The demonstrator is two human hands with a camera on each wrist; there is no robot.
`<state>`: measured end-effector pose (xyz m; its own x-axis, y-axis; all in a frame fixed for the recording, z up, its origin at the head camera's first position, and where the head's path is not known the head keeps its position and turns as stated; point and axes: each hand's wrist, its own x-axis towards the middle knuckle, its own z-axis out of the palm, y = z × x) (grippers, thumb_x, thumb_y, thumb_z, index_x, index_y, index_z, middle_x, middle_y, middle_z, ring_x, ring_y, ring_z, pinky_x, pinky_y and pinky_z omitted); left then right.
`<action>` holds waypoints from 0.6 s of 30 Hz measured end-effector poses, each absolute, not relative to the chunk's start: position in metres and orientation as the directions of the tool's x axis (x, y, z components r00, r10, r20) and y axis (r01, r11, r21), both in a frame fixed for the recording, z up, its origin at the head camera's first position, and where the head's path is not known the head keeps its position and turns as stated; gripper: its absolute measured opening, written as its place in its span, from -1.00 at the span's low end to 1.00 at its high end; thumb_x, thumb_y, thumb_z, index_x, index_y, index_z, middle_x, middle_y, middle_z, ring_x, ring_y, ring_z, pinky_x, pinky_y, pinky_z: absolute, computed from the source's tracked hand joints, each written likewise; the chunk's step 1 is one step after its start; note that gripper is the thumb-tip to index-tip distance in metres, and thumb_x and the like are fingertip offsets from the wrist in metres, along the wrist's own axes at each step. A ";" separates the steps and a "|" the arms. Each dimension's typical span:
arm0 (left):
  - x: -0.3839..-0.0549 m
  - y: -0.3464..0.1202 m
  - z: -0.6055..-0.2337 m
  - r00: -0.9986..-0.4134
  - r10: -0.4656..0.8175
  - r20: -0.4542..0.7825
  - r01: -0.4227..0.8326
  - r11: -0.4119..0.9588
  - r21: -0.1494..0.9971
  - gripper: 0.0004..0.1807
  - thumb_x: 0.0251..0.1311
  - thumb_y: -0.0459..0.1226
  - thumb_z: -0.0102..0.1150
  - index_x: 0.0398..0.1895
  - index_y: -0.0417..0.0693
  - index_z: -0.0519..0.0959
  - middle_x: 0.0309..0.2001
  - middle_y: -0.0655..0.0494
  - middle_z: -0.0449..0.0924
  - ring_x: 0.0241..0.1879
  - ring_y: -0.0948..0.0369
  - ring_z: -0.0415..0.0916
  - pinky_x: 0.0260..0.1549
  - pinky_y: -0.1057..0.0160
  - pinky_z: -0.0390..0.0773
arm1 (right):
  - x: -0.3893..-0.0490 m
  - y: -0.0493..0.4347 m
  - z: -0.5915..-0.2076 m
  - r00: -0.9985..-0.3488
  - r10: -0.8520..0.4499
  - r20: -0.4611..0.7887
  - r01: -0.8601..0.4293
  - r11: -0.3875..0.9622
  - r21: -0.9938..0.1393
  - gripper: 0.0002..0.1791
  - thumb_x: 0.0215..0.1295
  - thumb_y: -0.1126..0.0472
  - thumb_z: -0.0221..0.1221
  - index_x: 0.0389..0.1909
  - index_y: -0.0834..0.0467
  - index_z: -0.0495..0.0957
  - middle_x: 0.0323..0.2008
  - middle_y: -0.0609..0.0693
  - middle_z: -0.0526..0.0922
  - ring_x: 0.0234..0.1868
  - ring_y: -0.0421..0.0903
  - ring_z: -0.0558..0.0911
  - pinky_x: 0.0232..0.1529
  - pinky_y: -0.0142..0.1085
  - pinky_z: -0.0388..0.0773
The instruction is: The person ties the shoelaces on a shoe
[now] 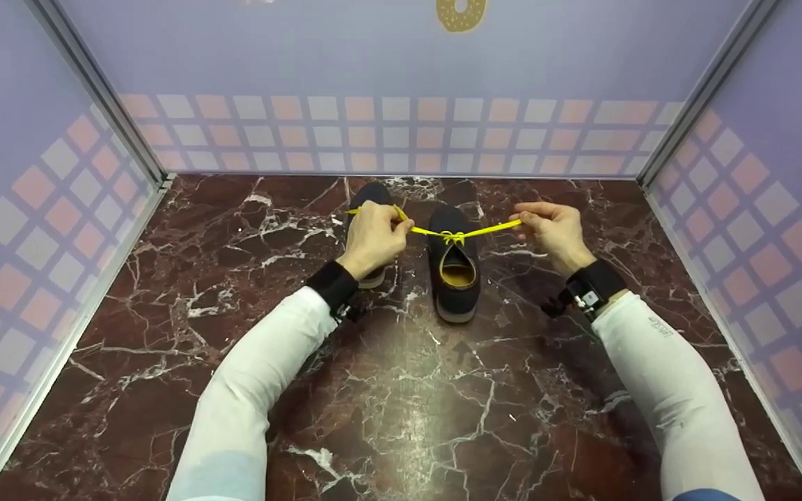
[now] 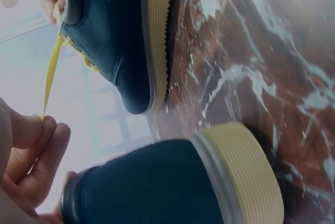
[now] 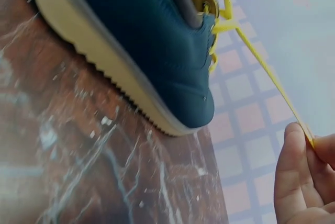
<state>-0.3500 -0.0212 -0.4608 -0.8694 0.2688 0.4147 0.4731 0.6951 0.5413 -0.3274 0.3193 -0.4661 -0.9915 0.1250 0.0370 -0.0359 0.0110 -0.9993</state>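
Note:
A dark shoe (image 1: pixel 457 299) with a yellow lining stands on the marbled surface, its toe pointing away from me. Two yellow shoelace ends (image 1: pixel 491 228) stretch out sideways from its top eyelets. My left hand (image 1: pixel 375 240) pinches one end between thumb and fingertips, above the second dark shoe (image 1: pixel 371 191), which it partly hides. To the right, my right hand (image 1: pixel 555 233) pinches the other end, raised beside the shoe. In the right wrist view the lace (image 3: pixel 267 69) runs taut from the eyelets to the fingertips. The left wrist view shows its lace (image 2: pixel 52 72) pulled straight too.
The dark red marbled surface (image 1: pixel 387 390) extends around both shoes. Purple wall panels with pink and white squares (image 1: pixel 397 132) enclose it at the back, the left and the right. Metal strips (image 1: pixel 700 90) line the corners.

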 end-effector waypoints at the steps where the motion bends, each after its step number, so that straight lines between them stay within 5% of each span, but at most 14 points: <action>1: -0.350 -0.022 -0.461 -0.869 0.271 0.415 0.473 0.701 0.534 -0.79 0.47 -0.21 0.39 -0.26 -0.09 0.93 -0.41 -0.03 0.87 -0.41 -0.04 0.74 -0.38 0.07 0.58 | -0.326 0.322 -0.468 -0.992 0.122 0.032 -0.030 0.016 -0.999 -0.64 0.64 0.40 0.23 0.31 0.49 0.65 -0.34 -0.14 0.93 -0.46 -0.28 0.84 -0.47 -0.48 0.70; 5: -0.349 -0.027 -0.459 -0.880 0.272 0.390 0.450 0.740 0.500 -0.77 0.46 -0.19 0.37 -0.29 -0.08 0.92 -0.37 -0.02 0.88 -0.25 -0.10 0.75 -0.23 -0.01 0.68 | -0.323 0.329 -0.472 -0.997 0.082 0.010 -0.009 0.020 -1.000 -0.64 0.61 0.45 0.23 0.31 0.54 0.63 -0.34 -0.10 0.93 -0.41 -0.24 0.87 -0.39 -0.45 0.76; 10: -0.346 -0.031 -0.460 -0.897 0.274 0.347 0.415 0.793 0.446 -0.75 0.45 -0.14 0.36 -0.27 -0.06 0.91 -0.27 -0.02 0.90 0.02 -0.17 0.65 0.08 -0.09 0.66 | -0.321 0.337 -0.477 -0.998 0.057 -0.020 0.027 0.114 -0.993 -0.57 0.64 0.45 0.18 0.38 0.60 0.54 -0.38 -0.28 0.88 -0.38 -0.30 0.87 -0.28 -0.44 0.81; 18: -0.344 -0.032 -0.467 -0.903 0.281 0.326 0.400 0.828 0.393 -0.75 0.42 -0.14 0.38 -0.32 -0.07 0.89 -0.25 -0.04 0.90 0.08 -0.18 0.65 0.12 -0.12 0.67 | -0.319 0.343 -0.497 -0.995 0.078 -0.067 0.082 0.211 -0.974 -0.59 0.58 0.45 0.24 0.32 0.61 0.58 -0.41 -0.21 0.87 -0.44 -0.31 0.84 -0.33 -0.47 0.79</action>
